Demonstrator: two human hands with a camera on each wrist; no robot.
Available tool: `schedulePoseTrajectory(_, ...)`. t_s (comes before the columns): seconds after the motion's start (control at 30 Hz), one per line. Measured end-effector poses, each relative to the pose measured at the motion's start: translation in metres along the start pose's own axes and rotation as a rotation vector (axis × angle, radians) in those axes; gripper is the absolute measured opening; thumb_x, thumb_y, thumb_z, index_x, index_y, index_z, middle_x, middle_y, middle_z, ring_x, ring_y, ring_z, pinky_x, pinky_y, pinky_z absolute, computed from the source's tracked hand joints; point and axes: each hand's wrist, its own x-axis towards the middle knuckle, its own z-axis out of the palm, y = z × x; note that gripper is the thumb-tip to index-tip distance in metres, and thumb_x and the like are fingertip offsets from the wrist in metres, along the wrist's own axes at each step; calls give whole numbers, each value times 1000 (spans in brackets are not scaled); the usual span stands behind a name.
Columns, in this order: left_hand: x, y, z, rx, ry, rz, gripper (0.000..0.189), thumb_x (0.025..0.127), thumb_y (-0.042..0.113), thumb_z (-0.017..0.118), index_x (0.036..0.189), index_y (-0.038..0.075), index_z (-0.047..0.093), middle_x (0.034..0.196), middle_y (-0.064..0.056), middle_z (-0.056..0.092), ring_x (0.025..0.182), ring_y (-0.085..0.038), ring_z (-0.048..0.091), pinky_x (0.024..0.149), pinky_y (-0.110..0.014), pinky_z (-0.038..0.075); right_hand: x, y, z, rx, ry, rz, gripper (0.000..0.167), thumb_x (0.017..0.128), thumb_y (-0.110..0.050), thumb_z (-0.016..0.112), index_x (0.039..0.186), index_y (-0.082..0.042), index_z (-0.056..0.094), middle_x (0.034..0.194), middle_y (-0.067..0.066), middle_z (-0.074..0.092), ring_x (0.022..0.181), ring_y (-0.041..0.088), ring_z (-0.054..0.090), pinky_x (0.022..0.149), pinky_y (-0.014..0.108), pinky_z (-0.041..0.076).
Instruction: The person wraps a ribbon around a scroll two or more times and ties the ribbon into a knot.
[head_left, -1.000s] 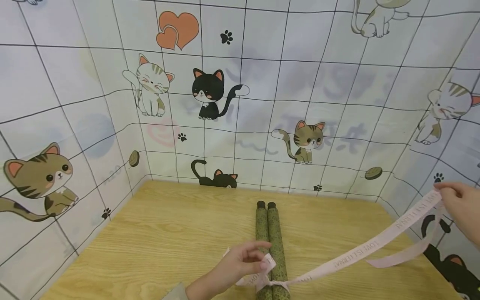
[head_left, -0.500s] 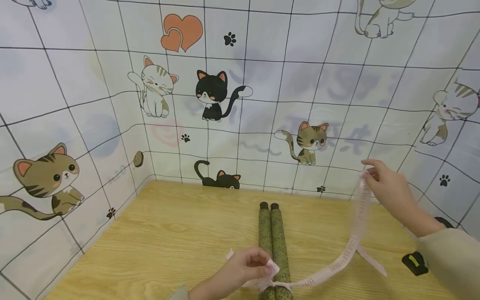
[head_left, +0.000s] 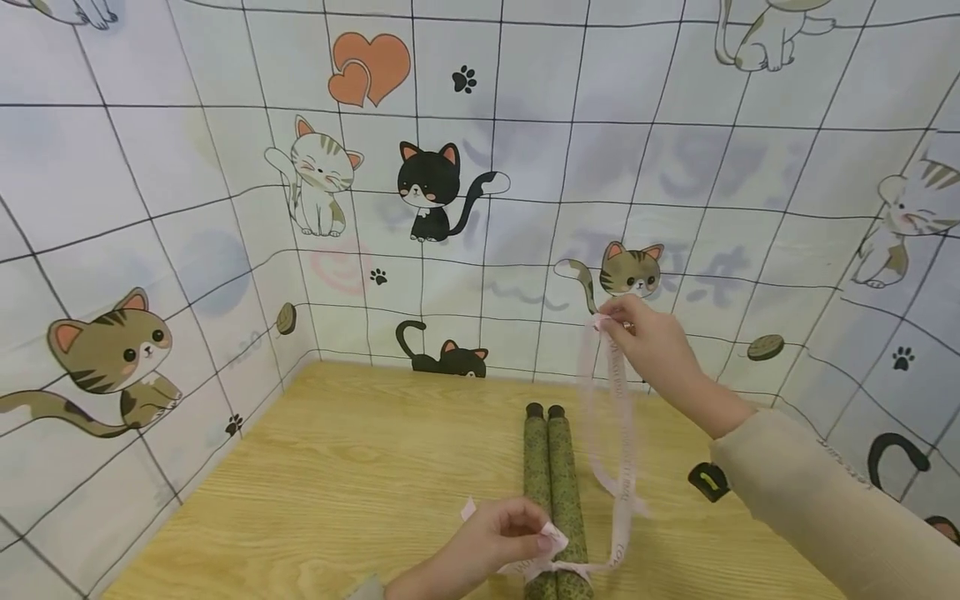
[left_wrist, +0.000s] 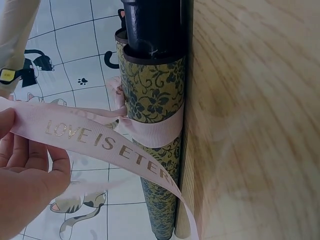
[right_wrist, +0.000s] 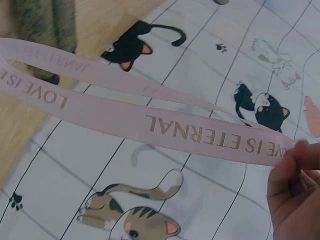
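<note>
Two scrolls [head_left: 567,492] in green-gold patterned fabric with black end knobs lie side by side on the table. A pink ribbon [left_wrist: 152,132] lettered "LOVE IS ETERNAL" goes round them near their close end. My left hand [head_left: 498,537], beside the scrolls, pinches one length of the ribbon between thumb and fingers. The right hand [head_left: 637,333] is raised above and behind the scrolls, pinching the other length at its fingertips. From there the ribbon [right_wrist: 110,115] hangs in a long loop down to the scrolls. In the head view the scrolls' near ends are cut off by the frame.
The wooden table [head_left: 360,450] meets a cloth backdrop [head_left: 517,167] printed with cats and grid lines at the back and sides. A black device with a yellow mark [head_left: 708,482] is worn at the right wrist.
My right hand has swung from the far right leftward to behind the scrolls, carrying the ribbon, which has gone from stretched to hanging. My left hand keeps its pinch nearly in place.
</note>
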Motion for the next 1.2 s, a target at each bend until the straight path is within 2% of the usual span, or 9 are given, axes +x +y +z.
schedulePoseTrajectory(0.13, 0, -2, 3, -2, 0, 8, 32, 91, 11, 61, 108, -14, 53, 96, 0, 62, 86, -3, 58, 77, -18, 47, 13, -22, 12, 184, -37, 0, 20, 98, -21, 49, 112, -6, 53, 101, 11, 65, 75, 20, 66, 67, 34, 53)
schedulePoseTrajectory(0.3, 0, -3, 4, 21, -9, 33, 30, 91, 8, 59, 107, -16, 52, 104, -27, 61, 87, -1, 59, 78, -18, 47, 22, -46, 15, 238, 22, -59, 20, 96, -26, 54, 107, -9, 54, 102, 7, 65, 99, 23, 63, 84, 42, 49)
schedulePoseTrajectory(0.47, 1, -3, 6, 21, -13, 38, 29, 90, 4, 59, 106, -18, 51, 105, -31, 59, 86, -1, 59, 78, -17, 47, 27, -68, 12, 346, 134, -120, 21, 95, -26, 55, 100, -6, 55, 99, 7, 65, 103, 20, 62, 88, 39, 47)
schedulePoseTrajectory(0.6, 1, -2, 7, 37, -8, 41, 26, 89, 2, 58, 106, -17, 53, 105, -34, 58, 85, 0, 58, 79, -18, 47, 31, -79, 16, 407, 127, -122, 21, 95, -25, 56, 96, -4, 55, 94, 8, 64, 97, 17, 62, 83, 34, 48)
schedulePoseTrajectory(0.77, 2, -1, 8, 39, -19, 51, 27, 90, 3, 58, 106, -18, 52, 105, -40, 54, 85, 1, 58, 78, -17, 46, 29, -74, 43, 246, -73, -114, 19, 95, -27, 56, 91, -9, 60, 79, 5, 63, 70, 16, 56, 64, 30, 46)
schedulePoseTrajectory(0.9, 1, -1, 7, -1, -25, 50, 29, 90, 2, 57, 107, -21, 49, 105, -35, 57, 86, 0, 58, 76, -16, 46, 17, -59, 74, 96, -278, -104, 18, 94, -29, 57, 87, -13, 61, 69, -2, 56, 58, 13, 44, 56, 28, 40)
schedulePoseTrajectory(1.0, 0, -1, 5, -32, -32, 44, 31, 91, 4, 57, 108, -21, 48, 108, -35, 56, 88, -1, 59, 78, -17, 47, 7, -47, 93, 58, -383, -99, 16, 92, -29, 59, 90, -14, 63, 75, -5, 59, 64, 10, 51, 59, 27, 44)
schedulePoseTrajectory(1.13, 0, -1, 4, -49, -20, 23, 34, 93, 9, 57, 110, -19, 49, 112, -35, 56, 90, -2, 60, 80, -20, 48, -5, -38, 106, 107, -470, -128, 20, 93, -28, 59, 106, -13, 63, 106, 2, 62, 86, 16, 62, 70, 30, 50)
schedulePoseTrajectory(1.2, 0, -1, 4, -28, 15, 18, 33, 93, 11, 56, 109, -18, 51, 112, -31, 58, 90, -3, 60, 79, -19, 48, -12, -35, 105, 147, -490, -150, 23, 94, -28, 56, 112, -13, 62, 113, 4, 59, 90, 17, 62, 72, 30, 51)
